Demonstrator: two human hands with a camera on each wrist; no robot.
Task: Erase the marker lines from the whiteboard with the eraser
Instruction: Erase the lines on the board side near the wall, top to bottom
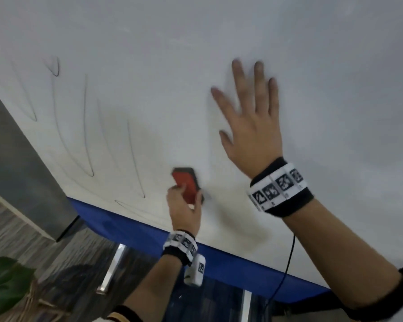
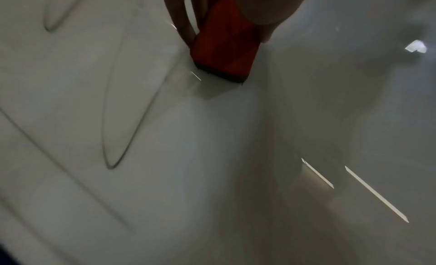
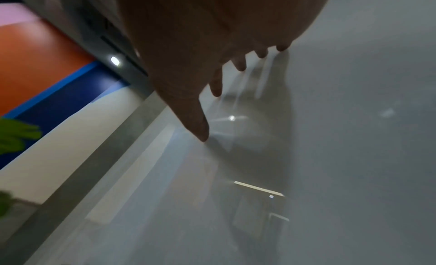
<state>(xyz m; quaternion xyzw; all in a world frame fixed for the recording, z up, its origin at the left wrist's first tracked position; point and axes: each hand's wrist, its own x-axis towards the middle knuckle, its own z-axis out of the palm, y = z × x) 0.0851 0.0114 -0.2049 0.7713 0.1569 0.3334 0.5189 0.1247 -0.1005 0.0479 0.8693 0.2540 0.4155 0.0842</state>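
Observation:
A large whiteboard fills the head view, with a blue lower frame. Thin dark marker lines loop across its left part and show again in the left wrist view as marker lines. My left hand grips a red eraser with a dark felt base and holds it against the board near the bottom edge, right of the lines; the eraser lies flat on the surface. My right hand presses flat on the board with its fingers spread.
A grey panel borders the board on the left. Below lie a wood-look floor, a green plant leaf and metal stand legs. A black cable hangs from my right wrist.

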